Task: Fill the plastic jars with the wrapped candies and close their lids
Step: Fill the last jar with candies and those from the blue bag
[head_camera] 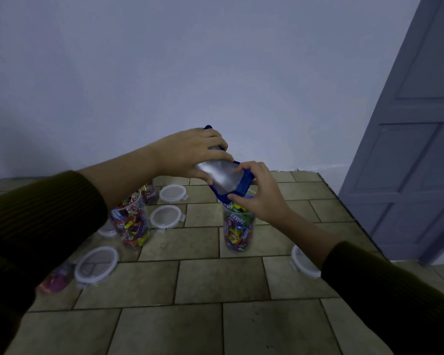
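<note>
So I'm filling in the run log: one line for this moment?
pouring | both hands tip candy bag into open jar | lids off

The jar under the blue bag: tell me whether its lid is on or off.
Off. The jar stands open-mouthed, the blue bag tipped into it by both hands, candies showing at its rim.

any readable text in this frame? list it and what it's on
"Relaxa" – on candy wrappers inside the jar under the bag; it shows at least twice, near the top and lower right, and looks mirrored or inverted through the plastic.
Blue candy bag held by both hands: no print legible on the visible silver side.
Left jar of candies: wrapper print too small and blurred to read.
Lids: no text visible.
</note>
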